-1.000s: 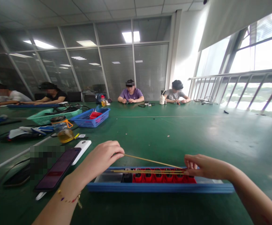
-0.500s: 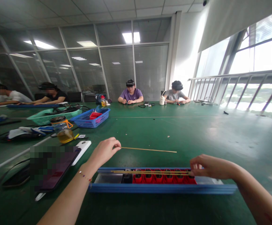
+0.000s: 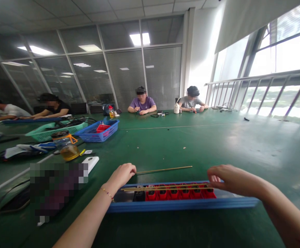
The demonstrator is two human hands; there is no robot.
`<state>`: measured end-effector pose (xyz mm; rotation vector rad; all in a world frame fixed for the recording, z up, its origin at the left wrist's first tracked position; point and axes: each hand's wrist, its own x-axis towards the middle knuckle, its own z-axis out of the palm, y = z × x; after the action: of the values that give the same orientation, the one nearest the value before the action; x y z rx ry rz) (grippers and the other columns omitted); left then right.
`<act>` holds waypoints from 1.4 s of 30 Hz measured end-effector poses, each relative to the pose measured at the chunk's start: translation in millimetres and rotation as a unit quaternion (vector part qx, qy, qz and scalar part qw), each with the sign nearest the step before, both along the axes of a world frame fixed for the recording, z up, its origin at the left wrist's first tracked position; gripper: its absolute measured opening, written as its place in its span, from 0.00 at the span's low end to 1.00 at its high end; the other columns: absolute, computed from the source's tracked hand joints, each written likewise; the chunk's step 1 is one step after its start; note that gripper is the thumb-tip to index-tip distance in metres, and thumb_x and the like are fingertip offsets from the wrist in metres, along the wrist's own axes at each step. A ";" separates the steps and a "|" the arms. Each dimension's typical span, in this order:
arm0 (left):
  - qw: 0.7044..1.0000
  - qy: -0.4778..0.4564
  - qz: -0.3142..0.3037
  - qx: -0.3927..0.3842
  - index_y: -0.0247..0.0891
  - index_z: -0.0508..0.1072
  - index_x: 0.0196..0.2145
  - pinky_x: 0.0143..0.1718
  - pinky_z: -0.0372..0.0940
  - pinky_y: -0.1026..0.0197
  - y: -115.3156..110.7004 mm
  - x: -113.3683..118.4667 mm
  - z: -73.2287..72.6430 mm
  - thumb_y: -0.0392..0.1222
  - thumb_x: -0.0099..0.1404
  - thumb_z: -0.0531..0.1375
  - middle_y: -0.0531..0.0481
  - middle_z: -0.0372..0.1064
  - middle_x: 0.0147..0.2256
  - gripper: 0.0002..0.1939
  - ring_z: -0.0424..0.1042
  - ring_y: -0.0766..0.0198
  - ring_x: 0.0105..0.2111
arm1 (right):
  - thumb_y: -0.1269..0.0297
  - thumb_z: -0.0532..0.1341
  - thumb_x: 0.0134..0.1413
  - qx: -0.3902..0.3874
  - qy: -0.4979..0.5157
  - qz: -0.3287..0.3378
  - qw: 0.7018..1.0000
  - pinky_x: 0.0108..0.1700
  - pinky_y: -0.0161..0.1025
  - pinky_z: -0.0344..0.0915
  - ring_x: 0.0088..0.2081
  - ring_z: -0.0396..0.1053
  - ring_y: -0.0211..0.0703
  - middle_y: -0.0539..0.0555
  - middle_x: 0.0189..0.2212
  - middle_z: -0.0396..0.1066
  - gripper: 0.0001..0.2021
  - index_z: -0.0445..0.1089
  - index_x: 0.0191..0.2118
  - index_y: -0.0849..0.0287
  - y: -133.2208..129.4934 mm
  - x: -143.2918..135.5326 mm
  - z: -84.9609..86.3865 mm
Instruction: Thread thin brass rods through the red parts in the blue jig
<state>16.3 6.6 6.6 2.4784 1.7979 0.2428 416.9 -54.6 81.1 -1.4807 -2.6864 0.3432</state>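
My left hand (image 3: 121, 175) is closed in a pinch on the left end of a thin wooden stick (image 3: 165, 169). The stick points to the right just beyond a long blue tray (image 3: 183, 204), its far end slightly raised. My right hand (image 3: 223, 177) has its fingers curled together at the right end of a few more thin wooden sticks (image 3: 162, 187), which lie lengthwise above the tray. Its fingertips are partly hidden. Beneath these sticks, a row of several red boxes (image 3: 150, 195) and one black box (image 3: 139, 196) sit in the tray.
Left of my arm are a white-edged device (image 3: 91, 165) and dark, partly blurred-out items. Further back stand a jar of yellow liquid (image 3: 68, 150), a blue basket (image 3: 98, 132) and a green basket (image 3: 54, 127). Several people sit at the table's far side.
My left hand has come down and a little right, nearer the tray. Its stick now slants upward to the right. My right hand stays by the other sticks' ends, and the view has shifted slightly.
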 end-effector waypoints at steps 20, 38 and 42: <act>0.999 -0.039 0.003 -0.022 0.40 0.71 0.30 0.37 0.58 0.65 -3.0 0.5 0.4 0.35 0.58 0.53 0.51 0.69 0.34 0.08 0.67 0.65 0.35 | 0.47 0.51 0.52 -0.032 0.323 -0.110 0.940 0.39 0.39 0.61 0.30 0.65 0.42 0.52 0.23 0.66 0.19 0.66 0.26 0.58 15.9 58.7 26.1; 0.999 -0.038 0.008 -0.023 0.39 0.71 0.29 0.32 0.58 0.64 -6.0 4.0 3.8 0.49 0.60 0.50 0.49 0.69 0.32 0.14 0.67 0.64 0.32 | 0.46 0.52 0.50 -0.096 0.322 -0.105 0.936 0.36 0.38 0.64 0.29 0.66 0.41 0.53 0.26 0.68 0.22 0.67 0.35 0.62 52.2 31.9 -32.4; 0.999 -0.045 -0.004 -0.027 0.39 0.71 0.29 0.31 0.58 0.65 -5.7 3.4 3.3 0.56 0.57 0.52 0.49 0.68 0.31 0.18 0.67 0.64 0.31 | 0.52 0.52 0.51 -0.094 0.247 -0.058 0.963 0.35 0.38 0.64 0.30 0.66 0.41 0.53 0.28 0.69 0.18 0.67 0.38 0.62 58.1 13.1 -48.7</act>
<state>19.7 0.9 9.9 2.3974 1.7363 0.2970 430.0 3.5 32.5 -1.3615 -2.2121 0.8518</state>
